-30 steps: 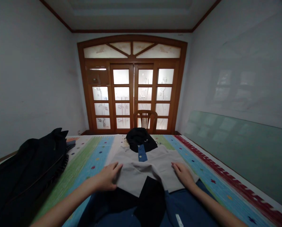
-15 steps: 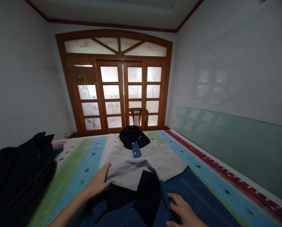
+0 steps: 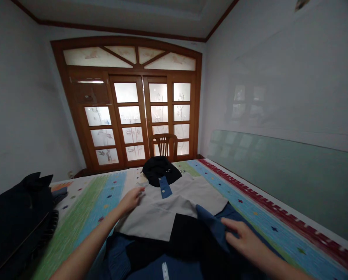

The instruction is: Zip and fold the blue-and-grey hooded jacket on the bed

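A hooded jacket (image 3: pixel 159 217) lies spread in front of me, with a light grey upper part, blue lower parts and black panels. Its black hood (image 3: pixel 159 170) points away from me, and a blue buttoned tab sits just below it. At the grey part's left edge, my left hand (image 3: pixel 132 201) has its fingers closed on the cloth; the fingertips are partly hidden. On the right, my right hand (image 3: pixel 238 235) pinches a blue front edge, which is raised a little off the black panel. A small white piece, perhaps a zip end, shows at the bottom.
The jacket lies on a colourful striped cover (image 3: pixel 95 198). A dark bundled garment or bag (image 3: pixel 19 221) with a zip is at the left. A wooden chair (image 3: pixel 163 144) stands beyond the far edge, before wooden glazed doors (image 3: pixel 127 116). A pale panel (image 3: pixel 284 167) lines the right side.
My left hand has moved forward along the grey part's edge. My right hand has shifted up and right, drawing the blue front edge with it. The view has turned slightly right.
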A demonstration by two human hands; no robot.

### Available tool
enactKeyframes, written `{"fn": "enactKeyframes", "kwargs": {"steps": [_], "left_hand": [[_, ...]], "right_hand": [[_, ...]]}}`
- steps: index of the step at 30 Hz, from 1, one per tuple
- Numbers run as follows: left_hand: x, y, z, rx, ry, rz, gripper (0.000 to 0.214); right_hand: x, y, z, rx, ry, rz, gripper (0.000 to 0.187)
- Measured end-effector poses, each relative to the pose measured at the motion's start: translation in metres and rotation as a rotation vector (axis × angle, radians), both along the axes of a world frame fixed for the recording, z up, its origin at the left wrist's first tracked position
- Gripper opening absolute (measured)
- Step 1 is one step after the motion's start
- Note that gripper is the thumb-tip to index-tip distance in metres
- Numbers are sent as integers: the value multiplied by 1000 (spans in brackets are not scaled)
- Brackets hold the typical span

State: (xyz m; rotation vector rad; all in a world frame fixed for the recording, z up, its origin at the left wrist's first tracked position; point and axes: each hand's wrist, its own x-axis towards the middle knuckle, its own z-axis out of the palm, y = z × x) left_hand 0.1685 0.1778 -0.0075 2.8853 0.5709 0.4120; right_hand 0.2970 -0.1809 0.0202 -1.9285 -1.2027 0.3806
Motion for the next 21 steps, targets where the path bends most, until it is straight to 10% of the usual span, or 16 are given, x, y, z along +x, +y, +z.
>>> {"fn": "enactKeyframes", "kwargs": {"steps": [4,14,21], "left_hand": [[11,4,-14,102,109,-26,45],[31,7,-10,346,313,-41,37],[24,14,14,416,337,151,31]], "right_hand": [[49,-23,6,-72,-72,-21,19],[107,-68,-47,-306,-255,19,37],[106,-67,-17,-160,-1,-45,25]]}}
